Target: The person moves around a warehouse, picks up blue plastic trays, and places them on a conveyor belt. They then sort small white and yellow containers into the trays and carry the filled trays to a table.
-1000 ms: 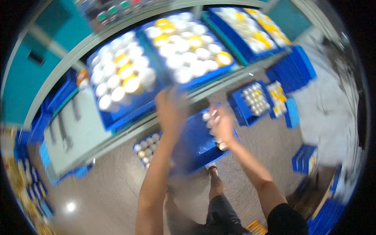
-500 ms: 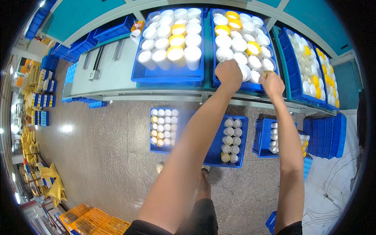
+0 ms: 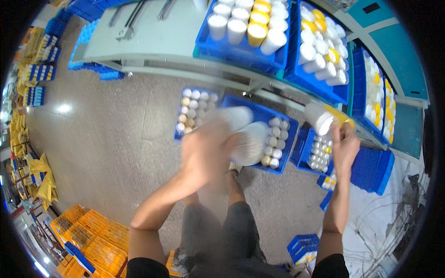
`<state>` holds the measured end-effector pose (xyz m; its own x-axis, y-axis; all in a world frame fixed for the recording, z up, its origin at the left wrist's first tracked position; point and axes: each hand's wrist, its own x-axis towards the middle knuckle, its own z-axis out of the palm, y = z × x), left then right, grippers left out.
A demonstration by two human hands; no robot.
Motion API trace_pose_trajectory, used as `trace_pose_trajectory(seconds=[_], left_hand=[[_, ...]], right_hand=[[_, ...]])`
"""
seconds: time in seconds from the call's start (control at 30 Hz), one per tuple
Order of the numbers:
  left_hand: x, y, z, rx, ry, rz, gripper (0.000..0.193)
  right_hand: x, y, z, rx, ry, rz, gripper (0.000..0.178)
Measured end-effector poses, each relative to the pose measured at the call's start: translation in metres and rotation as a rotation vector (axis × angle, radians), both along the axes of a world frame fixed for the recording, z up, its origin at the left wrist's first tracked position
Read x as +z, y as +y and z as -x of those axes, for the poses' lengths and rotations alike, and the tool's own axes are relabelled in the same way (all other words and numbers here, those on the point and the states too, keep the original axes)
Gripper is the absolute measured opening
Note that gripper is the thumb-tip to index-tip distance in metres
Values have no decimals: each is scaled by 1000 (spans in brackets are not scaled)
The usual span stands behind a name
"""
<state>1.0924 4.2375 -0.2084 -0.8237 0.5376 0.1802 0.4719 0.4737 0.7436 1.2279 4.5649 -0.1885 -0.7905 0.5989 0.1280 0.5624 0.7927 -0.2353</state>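
the left hand (image 3: pixel 206 150) is blurred, its grip wrapped around two white spools (image 3: pixel 241 134) held side by side out in front of the body, above the floor (image 3: pixel 106 139) and over a blue crate (image 3: pixel 282 153) that sits on the floor. exactly how the fingers lie on them cannot be told through the blur. the right hand (image 3: pixel 345 146) is sharper: its grip pinches a yellow spool (image 3: pixel 327 118) with a white end, tilted so the end faces down-left. this spool hangs just below the front edge of the grey worktop (image 3: pixel 153 39), over a second floor crate (image 3: pixel 306 148) of small white spools.

the crate under the left hand holds a column of pale spools along its right side. just to its left a third floor crate (image 3: pixel 197 113) is packed with white and yellowish spools. on the worktop stand blue trays (image 3: pixel 241 51) loaded with upright white and yellow spools, running away to the right. a stack of blue crates (image 3: pixel 371 169) stands on the floor beside the right hand. yellow crates (image 3: pixel 88 236) lie at lower left, well apart from both hands. the person's dark shorts and one shoe show below the arms.
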Motion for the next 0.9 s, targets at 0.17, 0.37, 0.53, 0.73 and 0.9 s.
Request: trace_pose_trajectory(seconds=[0.17, 0.37, 0.53, 0.73, 0.9], left_hand=[[-129, -179, -43, 198, -205, 450, 19], [-343, -320, -65, 338, -291, 604, 17], [-509, -345, -48, 384, -258, 484, 16], [-620, -329, -25, 355, -204, 420, 19], [-652, -318, -19, 318, -203, 400, 16]], right_hand=[[-100, -177, -35, -175, 57, 607, 24], [-293, -384, -28, -158, -345, 789, 19], [-479, -471, -2, -129, -318, 672, 26], [-617, -473, 33, -157, -293, 526, 24], [-663, -457, 39, -53, -255, 469, 25]])
